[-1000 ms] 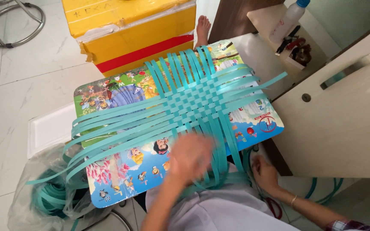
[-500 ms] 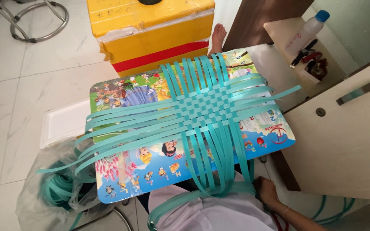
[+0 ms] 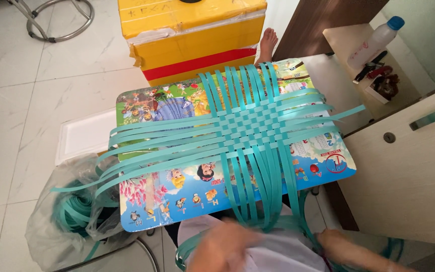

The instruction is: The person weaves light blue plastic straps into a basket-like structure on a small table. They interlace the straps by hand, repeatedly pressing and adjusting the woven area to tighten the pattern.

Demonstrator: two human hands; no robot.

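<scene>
A woven mat of teal plastic strips lies on a small table with a colourful picture top. Its loose strip ends fan out left, right, far and towards me. My left hand is a motion blur at the bottom edge, over my white clothing and just below the near strip ends. My right hand sits low at the bottom right, beside strips hanging off the table's near edge. Whether either hand grips a strip is unclear.
A yellow box with a red band stands behind the table. A clear bag of coiled teal strip lies on the floor at left by a white tray. A beige cabinet is at right, a bottle on a shelf beyond.
My left hand was over the mat's near strips a second ago, dropped out of sight, and is now blurred at the bottom edge. The right hand stayed low at right.
</scene>
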